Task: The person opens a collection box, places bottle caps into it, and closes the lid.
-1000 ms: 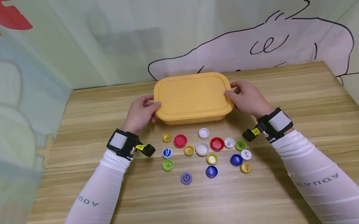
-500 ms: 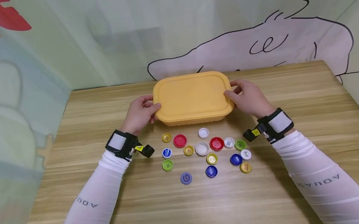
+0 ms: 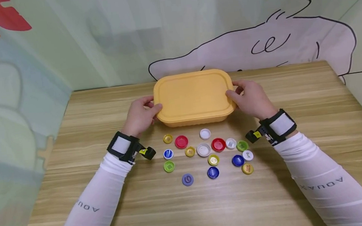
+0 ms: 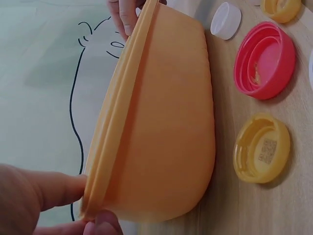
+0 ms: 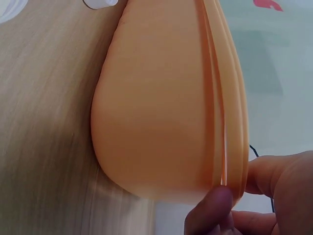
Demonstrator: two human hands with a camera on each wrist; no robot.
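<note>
A yellow-orange rectangular box [image 4: 166,112] with rounded corners stands near the table's far edge, its matching lid [image 3: 194,95] on top. At the left end, my left hand [image 3: 140,117] pinches the lid's edge, thumb on top and fingers beneath the rim. The right hand [image 3: 252,100] does the same at the opposite end. In the right wrist view a thin bright slit shows between lid and box beside a fingertip. The lid conceals whatever the box contains.
Several loose bottle caps lie in front of the box, among them a red cap [image 3: 218,144], a blue cap [image 3: 213,172], a green cap [image 3: 169,166] and a white cap [image 3: 205,134]. A printed cloth backdrop [image 3: 122,42] hangs just behind the wooden table [image 3: 164,216].
The lid's far edge has risen slightly while its near edge stays about level. Both hands keep their grip at the two ends. The caps have not moved.
</note>
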